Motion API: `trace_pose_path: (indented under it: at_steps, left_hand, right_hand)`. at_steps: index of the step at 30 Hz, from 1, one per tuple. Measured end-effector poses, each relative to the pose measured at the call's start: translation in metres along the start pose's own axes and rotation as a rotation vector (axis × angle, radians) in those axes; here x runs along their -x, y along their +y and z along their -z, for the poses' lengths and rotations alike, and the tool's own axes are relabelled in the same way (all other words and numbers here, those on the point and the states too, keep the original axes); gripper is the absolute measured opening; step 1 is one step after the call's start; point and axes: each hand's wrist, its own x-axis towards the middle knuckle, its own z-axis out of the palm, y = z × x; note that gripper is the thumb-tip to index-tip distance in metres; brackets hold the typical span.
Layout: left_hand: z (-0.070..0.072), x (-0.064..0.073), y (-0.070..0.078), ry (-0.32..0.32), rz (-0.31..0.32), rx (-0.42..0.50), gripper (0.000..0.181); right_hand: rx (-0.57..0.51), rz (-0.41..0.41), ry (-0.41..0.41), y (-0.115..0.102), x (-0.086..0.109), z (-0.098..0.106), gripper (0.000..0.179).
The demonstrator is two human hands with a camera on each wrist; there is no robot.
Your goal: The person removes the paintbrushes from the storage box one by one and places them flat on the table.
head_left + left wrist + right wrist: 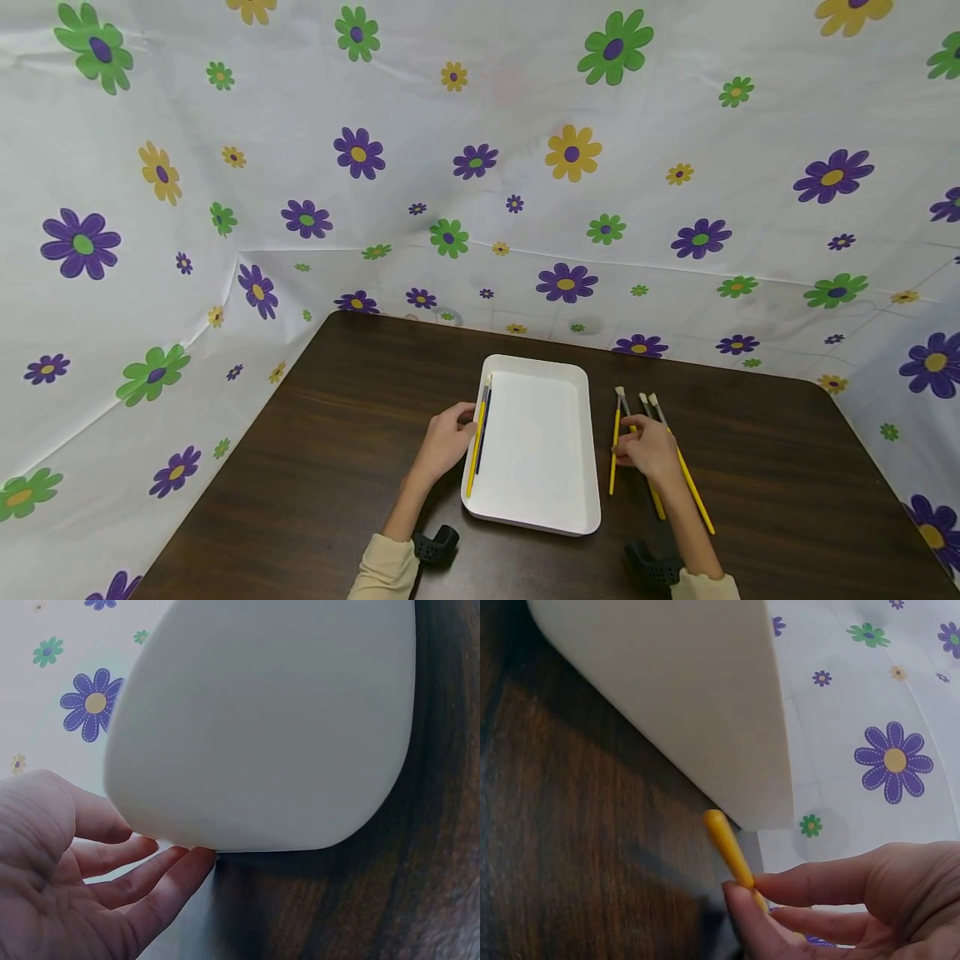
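Right wrist: right hand [847,907] pinches slanting yellow brush [730,847], butt up-left.

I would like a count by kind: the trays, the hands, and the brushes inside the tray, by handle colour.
White tray: 1
Left hand and right hand: 2
Yellow-handled brush: 1
Dark-blue-handled brush: 1
Total: 5

We see a smooth plastic-looking tray [536,442], glossy paint on a yellow brush handle [729,846], dark wood-grain tabletop [330,425] with a dull sheen, creased sheeting [420,100], matt black wrist mounts [437,547], wrinkled cloth sleeves [386,568]
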Motion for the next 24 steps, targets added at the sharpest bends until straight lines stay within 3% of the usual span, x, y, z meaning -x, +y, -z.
trace_pose_path:
  at_steps: [6, 12, 17, 24]
  left_hand:
    - [0.000, 0.001, 0.000, 0.004, -0.009, -0.002, 0.032]
    - [0.000, 0.001, -0.001, 0.000, -0.013, 0.012, 0.032]
    - [0.000, 0.001, -0.001, 0.003, -0.009, 0.015, 0.032]
    - [0.001, 0.000, -0.001, -0.002, -0.004, 0.012, 0.032]
  right_hand:
    - [0.096, 0.022, -0.013, -0.003, 0.001, 0.000, 0.045]
    - [0.146, 0.122, 0.055, -0.011, 0.006, 0.001, 0.032]
    - [0.133, 0.191, 0.089, -0.020, 0.012, 0.002, 0.028]
    - [0.101, 0.200, 0.103, -0.032, 0.017, 0.002, 0.027]
